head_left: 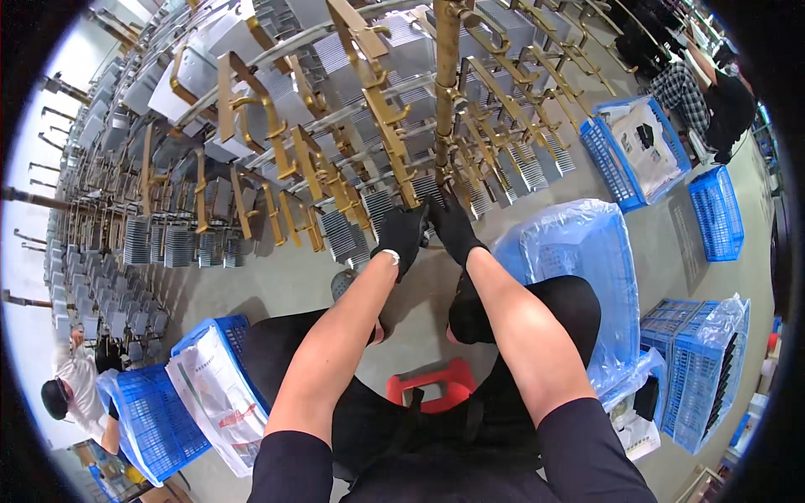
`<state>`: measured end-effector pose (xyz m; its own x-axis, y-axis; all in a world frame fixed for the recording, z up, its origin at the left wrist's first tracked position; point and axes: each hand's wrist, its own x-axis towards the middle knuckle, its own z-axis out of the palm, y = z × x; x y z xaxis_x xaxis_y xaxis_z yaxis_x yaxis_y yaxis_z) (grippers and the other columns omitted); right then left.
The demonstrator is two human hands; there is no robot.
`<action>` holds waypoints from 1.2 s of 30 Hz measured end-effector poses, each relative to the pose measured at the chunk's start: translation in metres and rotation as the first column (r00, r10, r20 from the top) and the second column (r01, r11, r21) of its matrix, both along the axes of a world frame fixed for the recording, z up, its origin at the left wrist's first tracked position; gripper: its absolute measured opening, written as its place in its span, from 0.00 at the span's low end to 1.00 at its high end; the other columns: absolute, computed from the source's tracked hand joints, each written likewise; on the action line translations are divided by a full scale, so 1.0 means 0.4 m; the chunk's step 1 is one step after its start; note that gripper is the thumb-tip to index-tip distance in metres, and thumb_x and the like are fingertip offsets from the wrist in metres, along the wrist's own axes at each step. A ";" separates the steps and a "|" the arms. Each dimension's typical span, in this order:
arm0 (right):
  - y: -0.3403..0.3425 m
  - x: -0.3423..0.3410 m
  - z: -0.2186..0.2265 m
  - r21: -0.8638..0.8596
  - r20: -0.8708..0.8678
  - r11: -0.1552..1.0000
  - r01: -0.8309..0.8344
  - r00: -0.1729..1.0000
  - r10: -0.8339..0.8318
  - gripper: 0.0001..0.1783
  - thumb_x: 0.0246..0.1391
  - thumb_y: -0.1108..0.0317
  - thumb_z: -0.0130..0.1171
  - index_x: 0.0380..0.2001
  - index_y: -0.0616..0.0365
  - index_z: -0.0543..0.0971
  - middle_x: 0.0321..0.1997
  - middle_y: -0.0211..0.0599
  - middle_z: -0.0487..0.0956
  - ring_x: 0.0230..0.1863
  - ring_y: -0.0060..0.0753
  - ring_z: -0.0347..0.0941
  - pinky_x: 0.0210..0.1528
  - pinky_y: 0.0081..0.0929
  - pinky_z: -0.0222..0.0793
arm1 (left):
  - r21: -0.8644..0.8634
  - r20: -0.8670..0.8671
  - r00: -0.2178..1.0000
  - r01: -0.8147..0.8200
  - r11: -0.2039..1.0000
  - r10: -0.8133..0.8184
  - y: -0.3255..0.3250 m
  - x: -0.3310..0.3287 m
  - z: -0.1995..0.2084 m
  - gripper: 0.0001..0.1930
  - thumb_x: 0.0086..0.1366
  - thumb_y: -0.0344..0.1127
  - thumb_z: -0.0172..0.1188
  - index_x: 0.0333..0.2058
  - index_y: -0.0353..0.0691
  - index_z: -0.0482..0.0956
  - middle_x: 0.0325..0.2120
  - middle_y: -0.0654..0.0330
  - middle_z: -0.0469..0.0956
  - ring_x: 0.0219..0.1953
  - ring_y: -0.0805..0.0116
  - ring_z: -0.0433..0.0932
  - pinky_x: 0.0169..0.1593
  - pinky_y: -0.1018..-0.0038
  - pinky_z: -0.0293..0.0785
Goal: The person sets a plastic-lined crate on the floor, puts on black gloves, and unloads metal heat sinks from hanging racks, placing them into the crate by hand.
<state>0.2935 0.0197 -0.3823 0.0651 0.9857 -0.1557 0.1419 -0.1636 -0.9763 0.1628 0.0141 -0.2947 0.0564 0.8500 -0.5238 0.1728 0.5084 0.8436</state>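
Both my hands wear black gloves and are raised in front of me at the lower part of a brass-coloured hanging rack [447,92]. Fingers of my left hand [402,235] are closed at the lower edge of a small finned metal heat sink [427,188]. Close beside it, my right hand [454,228] grips the same piece from the right. The gloves hide most of the fingertips and the piece's lower end. Another finned heat sink [377,206] hangs just left of my hands.
Rows of brass hooks [306,168] carry several finned and flat metal parts. A blue crate lined with clear plastic [625,285] stands by my right knee, a blue crate with a paper sack [214,394] on my left. A red stool [432,387] is beneath me. Two other people work nearby.
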 end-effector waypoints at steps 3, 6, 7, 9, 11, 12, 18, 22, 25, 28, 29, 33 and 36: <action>0.002 -0.025 0.031 -0.086 -0.074 0.995 -0.047 0.996 0.040 0.28 0.64 0.52 0.57 0.61 0.57 0.73 0.58 0.56 0.76 0.60 0.51 0.71 0.59 0.41 0.65 | 0.062 -0.063 0.987 -0.143 0.988 0.147 0.000 -0.023 -0.049 0.16 0.64 0.43 0.63 0.31 0.31 0.80 0.18 0.61 0.76 0.19 0.70 0.72 0.23 0.69 0.64; 0.003 -0.037 0.064 -0.383 -0.368 0.915 -0.130 0.929 -0.023 0.27 0.64 0.58 0.57 0.63 0.56 0.71 0.63 0.52 0.72 0.62 0.45 0.70 0.60 0.38 0.66 | 0.108 -0.046 0.991 -0.119 0.987 0.125 -0.017 -0.051 -0.054 0.15 0.64 0.41 0.62 0.31 0.31 0.80 0.18 0.61 0.75 0.20 0.70 0.72 0.24 0.68 0.64; 0.014 -0.001 0.019 -0.381 -0.360 0.918 -0.108 0.932 -0.039 0.27 0.64 0.58 0.57 0.63 0.56 0.71 0.63 0.52 0.72 0.62 0.45 0.70 0.60 0.38 0.66 | 0.142 0.035 0.987 -0.162 0.977 0.159 -0.013 -0.018 -0.050 0.13 0.65 0.39 0.61 0.30 0.32 0.80 0.17 0.62 0.75 0.19 0.73 0.69 0.23 0.70 0.62; 0.032 0.068 -0.064 0.029 0.016 0.970 -0.243 0.970 0.242 0.28 0.64 0.60 0.56 0.65 0.55 0.69 0.65 0.45 0.71 0.62 0.36 0.69 0.60 0.33 0.66 | 0.296 -0.089 0.996 0.053 0.954 -0.028 -0.002 -0.005 -0.047 0.12 0.68 0.38 0.58 0.35 0.33 0.80 0.21 0.60 0.75 0.21 0.70 0.71 0.25 0.69 0.65; 0.029 0.047 -0.074 -0.089 -0.224 0.979 -0.183 0.962 0.159 0.28 0.64 0.60 0.56 0.65 0.54 0.68 0.64 0.43 0.71 0.62 0.34 0.69 0.60 0.32 0.66 | 0.397 -0.264 0.952 0.256 0.881 -0.158 -0.008 -0.023 -0.052 0.11 0.71 0.37 0.55 0.39 0.34 0.80 0.25 0.58 0.76 0.24 0.67 0.73 0.27 0.68 0.68; 0.027 0.045 -0.073 -0.216 -0.427 0.966 -0.141 0.903 0.036 0.29 0.63 0.61 0.57 0.66 0.53 0.68 0.63 0.40 0.72 0.62 0.33 0.69 0.61 0.32 0.66 | 0.245 -0.196 0.975 0.156 0.957 -0.109 -0.013 -0.014 -0.016 0.11 0.71 0.36 0.53 0.41 0.33 0.79 0.26 0.57 0.76 0.25 0.65 0.74 0.28 0.66 0.69; 0.011 0.020 -0.008 -0.387 -0.679 0.911 -0.138 0.712 -0.180 0.26 0.65 0.56 0.55 0.64 0.46 0.70 0.59 0.35 0.73 0.56 0.35 0.72 0.49 0.36 0.76 | 0.349 0.082 0.996 0.003 0.937 -0.033 -0.015 -0.051 -0.035 0.10 0.66 0.37 0.59 0.28 0.38 0.76 0.16 0.64 0.72 0.15 0.72 0.69 0.19 0.74 0.62; 0.009 0.026 0.008 -0.358 -0.706 0.923 -0.143 0.688 -0.168 0.26 0.66 0.52 0.54 0.64 0.44 0.69 0.57 0.33 0.74 0.50 0.34 0.74 0.43 0.37 0.78 | -0.239 0.294 0.949 -0.037 0.970 0.109 -0.016 -0.045 0.016 0.13 0.68 0.42 0.58 0.31 0.39 0.76 0.19 0.60 0.75 0.18 0.69 0.74 0.20 0.74 0.65; 0.003 -0.010 0.038 -0.441 -0.649 0.895 -0.061 0.711 -0.271 0.18 0.64 0.55 0.57 0.54 0.46 0.74 0.41 0.33 0.77 0.41 0.30 0.77 0.36 0.39 0.80 | -0.265 0.294 0.947 -0.053 0.963 0.132 -0.057 -0.062 0.031 0.17 0.68 0.47 0.58 0.34 0.36 0.77 0.24 0.56 0.78 0.21 0.64 0.77 0.22 0.70 0.70; 0.052 0.103 -0.131 0.261 -0.102 0.965 -0.003 0.994 0.031 0.18 0.65 0.56 0.57 0.54 0.47 0.74 0.42 0.31 0.76 0.39 0.30 0.77 0.34 0.37 0.79 | -0.298 0.317 0.947 0.039 0.954 0.061 -0.075 0.013 0.040 0.20 0.67 0.50 0.59 0.39 0.35 0.78 0.31 0.54 0.78 0.23 0.61 0.78 0.26 0.67 0.74; 0.044 0.063 -0.141 0.256 -0.128 0.967 -0.018 0.990 0.053 0.18 0.65 0.56 0.57 0.54 0.47 0.74 0.42 0.31 0.76 0.39 0.30 0.77 0.34 0.37 0.79 | -0.322 0.251 0.967 0.036 0.946 0.049 -0.098 -0.021 0.035 0.18 0.68 0.50 0.58 0.42 0.39 0.78 0.32 0.56 0.79 0.25 0.61 0.79 0.27 0.67 0.75; 0.034 0.020 -0.142 0.568 0.452 0.755 -0.328 0.891 0.047 0.23 0.60 0.62 0.60 0.58 0.50 0.72 0.42 0.29 0.76 0.39 0.28 0.75 0.36 0.28 0.77 | -0.335 0.251 0.968 0.063 0.940 0.025 -0.155 -0.094 0.024 0.16 0.69 0.49 0.59 0.45 0.43 0.77 0.36 0.57 0.78 0.29 0.62 0.80 0.31 0.66 0.77; 0.033 0.135 -0.166 0.416 0.256 0.818 -0.396 0.915 0.313 0.32 0.55 0.68 0.63 0.63 0.53 0.69 0.44 0.30 0.75 0.45 0.25 0.74 0.46 0.24 0.76 | -0.258 0.319 0.944 0.174 0.950 -0.086 -0.163 -0.036 0.039 0.15 0.71 0.50 0.56 0.44 0.46 0.77 0.34 0.58 0.77 0.28 0.62 0.78 0.32 0.66 0.76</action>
